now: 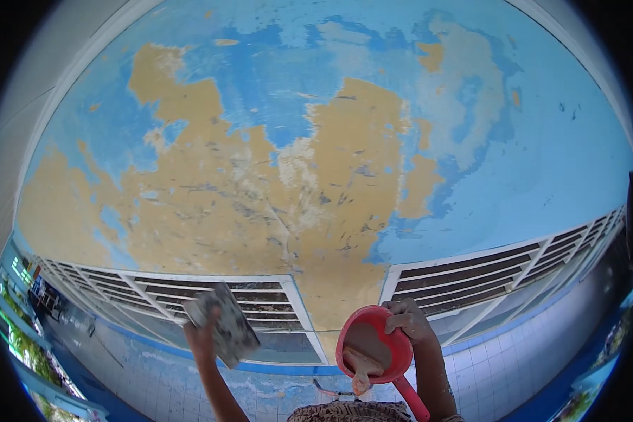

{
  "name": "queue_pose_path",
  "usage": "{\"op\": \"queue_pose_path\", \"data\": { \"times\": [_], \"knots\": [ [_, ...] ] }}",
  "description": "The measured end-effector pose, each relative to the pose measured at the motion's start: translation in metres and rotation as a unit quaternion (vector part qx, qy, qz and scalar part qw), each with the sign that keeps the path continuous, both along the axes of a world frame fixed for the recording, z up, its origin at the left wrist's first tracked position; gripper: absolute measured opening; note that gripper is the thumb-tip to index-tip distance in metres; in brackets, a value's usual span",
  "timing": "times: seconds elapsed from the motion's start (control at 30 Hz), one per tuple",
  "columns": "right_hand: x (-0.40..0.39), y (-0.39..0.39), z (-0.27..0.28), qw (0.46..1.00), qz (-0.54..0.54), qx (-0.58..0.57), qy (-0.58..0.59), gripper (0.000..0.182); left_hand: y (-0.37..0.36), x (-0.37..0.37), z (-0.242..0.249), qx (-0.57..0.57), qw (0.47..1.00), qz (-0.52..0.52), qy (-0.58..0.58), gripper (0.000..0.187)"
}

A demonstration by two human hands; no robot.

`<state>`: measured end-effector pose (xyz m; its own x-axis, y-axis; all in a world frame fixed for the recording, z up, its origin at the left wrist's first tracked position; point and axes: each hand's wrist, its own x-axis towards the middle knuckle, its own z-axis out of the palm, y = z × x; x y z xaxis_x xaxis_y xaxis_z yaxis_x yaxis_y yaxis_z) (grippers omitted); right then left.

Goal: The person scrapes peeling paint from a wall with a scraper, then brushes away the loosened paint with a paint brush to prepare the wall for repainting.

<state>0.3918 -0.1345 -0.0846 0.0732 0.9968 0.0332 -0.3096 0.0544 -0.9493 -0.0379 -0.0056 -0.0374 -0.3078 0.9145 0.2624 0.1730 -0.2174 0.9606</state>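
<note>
My left hand (205, 329) is closed on a flat rectangular grey board (235, 334) smeared with whitish and dark patches; both are somewhat blurred. The board is tilted in front of the left window. On the right, my right hand (409, 322) grips the rim of a red plastic dipper (399, 355), whose handle points down toward my body. Inside the dipper is a grey-brown paste or liquid. A pale, paste-coated tool (363, 366) with an orange end leans over the dipper's near rim; its exact kind I cannot make out.
Ahead rises a blue wall (541, 162) with large peeled yellowish patches (352, 155). Slatted white-framed windows stand at left (292, 281) and right (390, 281). Lower down are whitish tiles (499, 369). Plants (28, 334) show beyond the far left opening.
</note>
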Motion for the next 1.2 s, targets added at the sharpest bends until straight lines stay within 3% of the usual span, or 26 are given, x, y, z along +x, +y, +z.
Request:
{"op": "queue_pose_path", "data": {
  "times": [0.1, 0.13, 0.2, 0.3, 0.37, 0.43, 0.47, 0.53, 0.63, 0.7, 0.73, 0.8, 0.97, 1.03, 1.07, 1.1, 1.17, 1.2],
  "knots": [
    [-0.003, -0.006, 0.006, 0.998, -0.037, -0.051, -0.023, 0.014, -0.025, 0.005, -0.078, -0.127, 0.981, -0.102, 0.102, 0.034],
    [-0.001, -0.005, 0.000, 0.996, -0.042, -0.070, -0.038, 0.014, -0.033, 0.009, -0.095, -0.112, 0.975, -0.134, 0.136, 0.033],
    [-0.003, -0.005, -0.016, 0.992, -0.060, -0.109, -0.012, 0.013, -0.052, 0.022, -0.096, -0.123, 0.955, -0.178, 0.201, 0.034],
    [-0.012, -0.008, -0.025, 0.988, -0.116, -0.098, -0.031, 0.010, -0.059, 0.033, -0.097, -0.185, 0.955, -0.156, 0.170, 0.029],
    [-0.018, -0.009, -0.041, 0.985, -0.153, -0.073, -0.024, 0.005, -0.057, 0.036, -0.097, -0.185, 0.946, -0.190, 0.188, 0.040],
    [-0.020, -0.010, -0.053, 0.982, -0.182, -0.043, -0.039, 0.005, -0.059, 0.051, -0.076, -0.139, 0.947, -0.198, 0.211, 0.069],
    [-0.019, -0.011, -0.057, 0.982, -0.179, -0.021, -0.060, 0.007, -0.058, 0.052, -0.074, -0.181, 0.926, -0.224, 0.246, 0.091],
    [-0.025, -0.014, -0.058, 0.978, -0.195, -0.029, -0.069, 0.007, -0.056, 0.060, -0.084, -0.150, 0.915, -0.259, 0.272, 0.094],
    [-0.035, -0.014, -0.062, 0.973, -0.214, -0.041, -0.081, 0.008, -0.064, 0.085, -0.101, -0.051, 0.898, -0.298, 0.319, 0.083],
    [-0.039, -0.015, -0.066, 0.970, -0.224, -0.050, -0.085, 0.008, -0.065, 0.101, -0.118, -0.088, 0.849, -0.375, 0.362, 0.051],
    [-0.039, -0.013, -0.071, 0.972, -0.213, -0.057, -0.081, 0.006, -0.065, 0.111, -0.123, -0.085, 0.848, -0.379, 0.361, 0.051],
    [-0.037, -0.013, -0.079, 0.973, -0.205, -0.062, -0.080, 0.005, -0.067, 0.129, -0.129, -0.007, 0.870, -0.383, 0.310, 0.023],
    [-0.035, -0.011, -0.087, 0.968, -0.237, -0.056, -0.067, 0.010, -0.065, 0.139, -0.144, -0.007, 0.903, -0.367, 0.224, 0.021],
    [-0.036, -0.007, -0.080, 0.968, -0.212, -0.056, -0.121, 0.010, -0.059, 0.142, -0.142, -0.156, 0.919, -0.350, 0.089, 0.033],
    [-0.037, -0.006, -0.077, 0.965, -0.189, -0.062, -0.172, 0.010, -0.056, 0.142, -0.140, -0.180, 0.907, -0.354, 0.140, 0.051],
    [-0.039, -0.005, -0.074, 0.964, -0.192, -0.060, -0.174, 0.010, -0.059, 0.144, -0.125, -0.177, 0.907, -0.356, 0.139, 0.051],
    [-0.049, -0.002, -0.071, 0.968, -0.143, -0.051, -0.200, 0.010, -0.063, 0.148, -0.101, -0.176, 0.836, -0.406, 0.324, 0.060],
    [-0.053, -0.003, -0.069, 0.967, -0.135, -0.070, -0.204, 0.011, -0.062, 0.147, -0.105, -0.160, 0.829, -0.399, 0.358, 0.063]
  ]
}}
